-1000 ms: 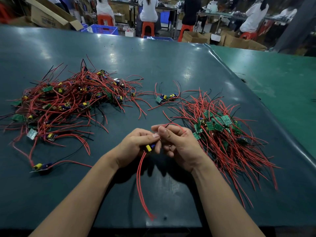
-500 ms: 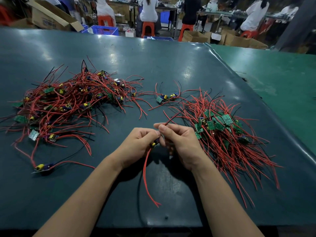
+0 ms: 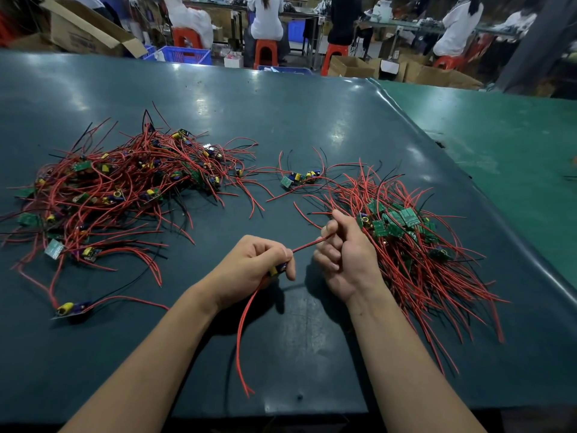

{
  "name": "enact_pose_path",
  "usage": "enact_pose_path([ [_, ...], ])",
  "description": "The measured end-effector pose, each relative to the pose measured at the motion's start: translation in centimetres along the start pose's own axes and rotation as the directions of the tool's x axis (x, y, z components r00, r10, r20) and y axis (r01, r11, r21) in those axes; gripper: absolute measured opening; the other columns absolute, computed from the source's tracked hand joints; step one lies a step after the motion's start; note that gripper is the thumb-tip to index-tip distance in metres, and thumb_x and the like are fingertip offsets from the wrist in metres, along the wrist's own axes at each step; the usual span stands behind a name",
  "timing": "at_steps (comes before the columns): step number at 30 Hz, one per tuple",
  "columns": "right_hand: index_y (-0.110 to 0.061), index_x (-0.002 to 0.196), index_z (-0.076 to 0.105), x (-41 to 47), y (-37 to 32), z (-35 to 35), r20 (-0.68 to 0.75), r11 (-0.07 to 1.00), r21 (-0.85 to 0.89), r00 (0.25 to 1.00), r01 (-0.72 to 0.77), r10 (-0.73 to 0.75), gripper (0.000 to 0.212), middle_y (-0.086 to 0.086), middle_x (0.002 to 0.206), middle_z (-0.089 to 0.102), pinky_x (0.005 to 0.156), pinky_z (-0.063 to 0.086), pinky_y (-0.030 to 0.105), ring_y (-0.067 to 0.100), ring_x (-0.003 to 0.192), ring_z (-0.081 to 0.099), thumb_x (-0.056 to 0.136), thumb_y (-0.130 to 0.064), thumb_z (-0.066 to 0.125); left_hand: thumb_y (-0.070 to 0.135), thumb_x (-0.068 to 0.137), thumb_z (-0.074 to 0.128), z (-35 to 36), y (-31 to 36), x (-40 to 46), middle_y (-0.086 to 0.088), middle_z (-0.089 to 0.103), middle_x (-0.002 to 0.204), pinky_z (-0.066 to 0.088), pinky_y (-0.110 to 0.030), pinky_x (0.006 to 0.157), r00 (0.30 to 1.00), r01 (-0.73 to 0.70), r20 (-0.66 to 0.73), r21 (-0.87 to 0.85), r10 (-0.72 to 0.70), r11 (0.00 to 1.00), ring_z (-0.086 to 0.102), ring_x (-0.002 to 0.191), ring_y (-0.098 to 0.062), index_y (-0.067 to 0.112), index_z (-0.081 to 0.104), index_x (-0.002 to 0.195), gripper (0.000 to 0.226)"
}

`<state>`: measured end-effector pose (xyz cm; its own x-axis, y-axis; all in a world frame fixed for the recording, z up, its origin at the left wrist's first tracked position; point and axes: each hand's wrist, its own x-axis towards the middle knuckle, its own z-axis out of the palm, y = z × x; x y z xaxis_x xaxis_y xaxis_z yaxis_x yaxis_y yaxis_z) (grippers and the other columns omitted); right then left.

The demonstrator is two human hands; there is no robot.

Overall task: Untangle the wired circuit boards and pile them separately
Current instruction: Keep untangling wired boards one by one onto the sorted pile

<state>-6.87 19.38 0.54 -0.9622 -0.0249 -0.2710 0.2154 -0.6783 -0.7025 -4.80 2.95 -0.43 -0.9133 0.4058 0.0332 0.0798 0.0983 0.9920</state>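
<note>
My left hand (image 3: 254,265) curls around a small circuit board (image 3: 278,270), its red wires (image 3: 242,339) trailing toward me. My right hand (image 3: 346,256) pinches another red lead (image 3: 307,245) stretched taut between both fists. The tangled heap (image 3: 125,189) lies left, the sorted pile (image 3: 406,242) right, on the green table (image 3: 281,120). An open cardboard box (image 3: 90,32) and a blue crate (image 3: 187,55) stand beyond; I cannot tell their contents.

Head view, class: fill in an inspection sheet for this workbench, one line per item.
Surface: dark green table, glossy, bare in the middle.
Job's things: tangled heap far left; combed pile right; held board.
Clutter: two stray boards between the piles; single board near left.
Hands: left hand grips the held board; right hand pinches its red wire.
Cables: red leads trail toward the near edge.
Surroundings: seated workers, red stools, cardboard boxes.
</note>
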Motion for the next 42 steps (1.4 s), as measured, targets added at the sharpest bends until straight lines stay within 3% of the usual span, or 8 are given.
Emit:
enact_pose_path([
  [7, -0.007, 0.078, 0.062, 0.0, -0.3, -0.1, 0.073, 0.997, 0.078, 0.997, -0.022, 0.017, 0.032, -0.005, 0.053, 0.041, 0.030, 0.022, 0.014, 0.003, 0.036, 0.030, 0.100, -0.024, 0.046, 0.024, 0.085, 0.052, -0.4, -0.4, 0.0, 0.002, 0.032, 0.048, 0.021, -0.019, 0.041, 1.000, 0.020, -0.001, -0.102, -0.020, 0.995, 0.024, 0.041, -0.011, 0.013, 0.067, 0.057, 0.034],
  [16, -0.018, 0.046, 0.048, 0.0, -0.1, -0.4, 0.155, 0.981, 0.128, 0.980, -0.143, 0.123, 0.053, -0.008, 0.041, 0.026, 0.024, 0.018, 0.015, 0.004, 0.028, 0.023, 0.098, -0.023, 0.042, 0.025, 0.086, 0.052, -0.1, -0.3, 0.1, 0.002, 0.032, 0.050, 0.023, -0.017, 0.041, 1.000, 0.014, 0.011, -0.072, -0.014, 0.997, 0.025, 0.041, -0.008, 0.014, 0.068, 0.057, 0.034],
  [21, -0.011, 0.074, 0.067, 0.1, -0.3, -0.2, 0.069, 0.990, 0.129, 0.997, -0.054, 0.046, 0.036, -0.006, 0.052, 0.035, 0.031, 0.020, 0.013, 0.003, 0.036, 0.028, 0.100, -0.028, 0.048, 0.025, 0.085, 0.051, -0.4, -0.5, 0.1, 0.003, 0.032, 0.046, 0.021, -0.019, 0.040, 0.999, 0.017, -0.032, -0.135, -0.022, 0.991, 0.023, 0.039, -0.011, 0.013, 0.067, 0.058, 0.034],
  [30, -0.017, 0.053, 0.045, 0.1, -0.3, -0.6, 0.130, 0.970, 0.209, 0.986, -0.126, 0.100, 0.048, -0.008, 0.041, 0.024, 0.026, 0.018, 0.014, 0.003, 0.029, 0.024, 0.100, -0.025, 0.042, 0.025, 0.086, 0.052, -0.2, -0.4, 0.1, 0.006, 0.031, 0.048, 0.020, -0.017, 0.039, 1.000, 0.021, -0.006, -0.116, -0.022, 0.993, 0.021, 0.040, -0.009, 0.013, 0.068, 0.059, 0.034],
  [33, -0.014, 0.077, 0.059, 0.2, -0.1, -0.3, 0.098, 0.997, 0.072, 0.995, -0.001, -0.006, 0.036, -0.008, 0.049, 0.032, 0.030, 0.021, 0.014, 0.002, 0.034, 0.027, 0.092, -0.045, 0.053, 0.024, 0.086, 0.051, -0.3, -0.3, 0.2, 0.003, 0.029, 0.046, 0.019, -0.017, 0.039, 0.998, 0.020, -0.055, -0.173, -0.030, 0.985, 0.020, 0.039, -0.010, 0.013, 0.067, 0.060, 0.033],
  [35, -0.013, 0.093, 0.063, 0.1, 0.4, -0.5, 0.124, 0.973, -0.221, 0.991, 0.069, -0.042, 0.036, -0.008, 0.055, 0.043, 0.035, 0.026, 0.015, 0.003, 0.039, 0.033, 0.084, -0.048, 0.061, 0.021, 0.089, 0.050, -0.2, -0.4, 0.3, 0.002, 0.029, 0.045, 0.016, -0.019, 0.041, 0.996, 0.010, -0.085, -0.214, -0.029, 0.977, 0.019, 0.039, -0.010, 0.012, 0.067, 0.060, 0.035],
  [38, -0.013, 0.081, 0.070, -0.5, 1.7, -0.4, 0.242, 0.819, -0.549, 0.969, 0.169, -0.038, 0.014, 0.000, 0.058, 0.051, 0.039, 0.030, 0.017, 0.007, 0.042, 0.037, 0.086, -0.026, 0.071, 0.024, 0.087, 0.050, -0.2, -0.4, 0.2, -0.003, 0.027, 0.047, 0.015, -0.024, 0.043, 0.993, 0.001, -0.115, -0.198, -0.024, 0.980, 0.019, 0.041, -0.011, 0.012, 0.068, 0.063, 0.032],
  [42, -0.015, 0.074, 0.076, -0.6, 1.9, -0.3, 0.228, 0.817, -0.534, 0.968, 0.216, -0.107, 0.018, -0.003, 0.053, 0.050, 0.041, 0.026, 0.018, 0.009, 0.044, 0.036, 0.089, -0.020, 0.068, 0.028, 0.086, 0.050, -0.1, -0.2, 0.1, -0.004, 0.028, 0.049, 0.018, -0.022, 0.042, 0.995, 0.000, -0.095, -0.111, -0.011, 0.994, 0.021, 0.040, -0.013, 0.014, 0.067, 0.062, 0.033],
])
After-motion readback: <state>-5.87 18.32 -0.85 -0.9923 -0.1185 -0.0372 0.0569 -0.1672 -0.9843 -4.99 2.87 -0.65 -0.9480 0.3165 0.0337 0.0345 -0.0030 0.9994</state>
